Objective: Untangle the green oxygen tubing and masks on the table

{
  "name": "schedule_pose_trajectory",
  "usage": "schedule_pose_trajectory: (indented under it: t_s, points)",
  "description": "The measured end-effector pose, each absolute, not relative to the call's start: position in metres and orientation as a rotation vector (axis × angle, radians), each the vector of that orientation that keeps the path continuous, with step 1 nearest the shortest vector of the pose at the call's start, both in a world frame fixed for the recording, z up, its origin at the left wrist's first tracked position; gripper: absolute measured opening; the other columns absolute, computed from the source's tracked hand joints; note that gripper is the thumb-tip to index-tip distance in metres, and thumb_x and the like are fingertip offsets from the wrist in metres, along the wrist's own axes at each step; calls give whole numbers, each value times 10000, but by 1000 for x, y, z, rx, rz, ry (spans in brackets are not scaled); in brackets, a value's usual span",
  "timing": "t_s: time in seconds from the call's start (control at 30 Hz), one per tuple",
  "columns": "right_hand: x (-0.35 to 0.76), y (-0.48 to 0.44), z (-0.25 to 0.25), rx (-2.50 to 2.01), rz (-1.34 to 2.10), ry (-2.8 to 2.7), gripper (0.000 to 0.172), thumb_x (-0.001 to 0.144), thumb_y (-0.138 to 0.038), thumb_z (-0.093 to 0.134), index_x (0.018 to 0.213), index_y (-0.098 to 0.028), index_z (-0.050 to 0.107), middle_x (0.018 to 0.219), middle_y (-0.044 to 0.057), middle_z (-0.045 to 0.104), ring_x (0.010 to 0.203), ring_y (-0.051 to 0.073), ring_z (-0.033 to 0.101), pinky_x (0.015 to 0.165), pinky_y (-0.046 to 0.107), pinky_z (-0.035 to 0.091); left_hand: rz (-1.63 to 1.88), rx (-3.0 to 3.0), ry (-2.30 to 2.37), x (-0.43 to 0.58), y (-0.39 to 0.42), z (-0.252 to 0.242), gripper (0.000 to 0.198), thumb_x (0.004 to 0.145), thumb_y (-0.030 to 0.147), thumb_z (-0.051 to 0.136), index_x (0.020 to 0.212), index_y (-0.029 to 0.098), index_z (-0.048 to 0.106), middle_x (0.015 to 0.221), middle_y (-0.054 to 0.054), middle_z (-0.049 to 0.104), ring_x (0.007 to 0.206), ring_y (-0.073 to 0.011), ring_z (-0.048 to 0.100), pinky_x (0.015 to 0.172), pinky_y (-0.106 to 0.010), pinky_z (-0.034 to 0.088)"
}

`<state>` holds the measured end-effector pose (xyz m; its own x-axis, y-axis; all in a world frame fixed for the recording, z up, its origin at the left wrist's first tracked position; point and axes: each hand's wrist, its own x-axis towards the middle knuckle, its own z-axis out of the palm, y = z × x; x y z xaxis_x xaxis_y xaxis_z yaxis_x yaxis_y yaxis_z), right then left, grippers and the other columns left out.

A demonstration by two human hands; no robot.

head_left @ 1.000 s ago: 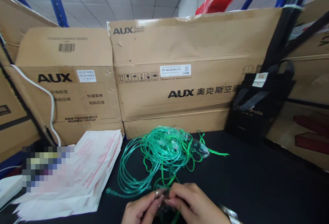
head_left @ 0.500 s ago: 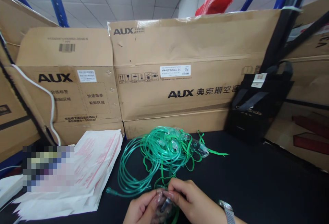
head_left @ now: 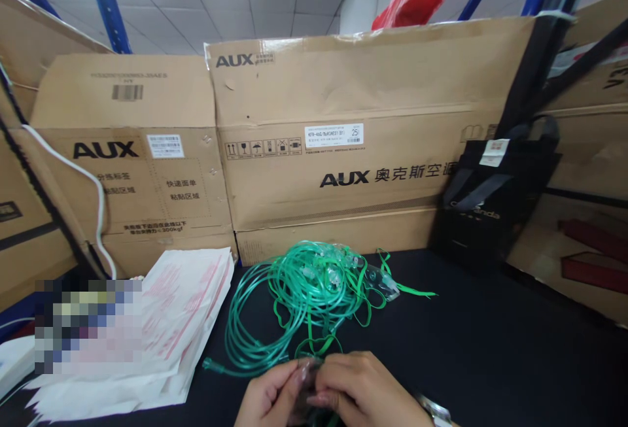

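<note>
A tangled pile of green tubing (head_left: 299, 296) with clear plastic mask parts (head_left: 377, 280) lies on the black table (head_left: 490, 355). At the bottom edge my left hand (head_left: 267, 397) and my right hand (head_left: 367, 391) meet, fingers pinched together on a clear plastic piece (head_left: 307, 375) joined to the green tubing. A green strap loops up from between my fingers toward the pile. A watch (head_left: 436, 410) shows on my right wrist.
A stack of white paper pouches with red print (head_left: 171, 322) lies at left. Large AUX cardboard boxes (head_left: 343, 146) wall off the back. A black tote bag (head_left: 495, 198) leans at right. A white cable (head_left: 95, 198) hangs at left.
My right hand has shifted slightly left and lower over the clear piece, closing against my left fingers. The pile has not moved.
</note>
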<state>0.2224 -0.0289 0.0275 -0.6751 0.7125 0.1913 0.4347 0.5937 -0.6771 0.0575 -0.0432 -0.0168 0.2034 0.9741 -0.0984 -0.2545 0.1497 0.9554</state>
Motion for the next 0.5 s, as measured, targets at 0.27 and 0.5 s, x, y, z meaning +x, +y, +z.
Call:
schedule_pose_trajectory:
  t_s: [0.27, 0.5]
  points:
    - [222, -18, 21, -964, 1447, -1708, 428, 773, -598, 437, 663, -187, 394, 463, -92, 359, 382, 41, 250, 388, 176, 203, 1211, 880, 909, 54, -33, -17, 416, 634, 452, 690, 916, 212, 500, 545, 23, 646, 484, -157, 623, 494, -271, 495]
    - [219, -14, 10, -950, 1557, -1595, 422, 743, -584, 505, 674, -180, 406, 433, -107, 370, 355, 26, 255, 358, 165, 173, 1108, 949, 866, 52, -34, -21, 475, 628, 560, 630, 810, 123, 669, 709, -75, 681, 628, -193, 631, 567, -299, 496]
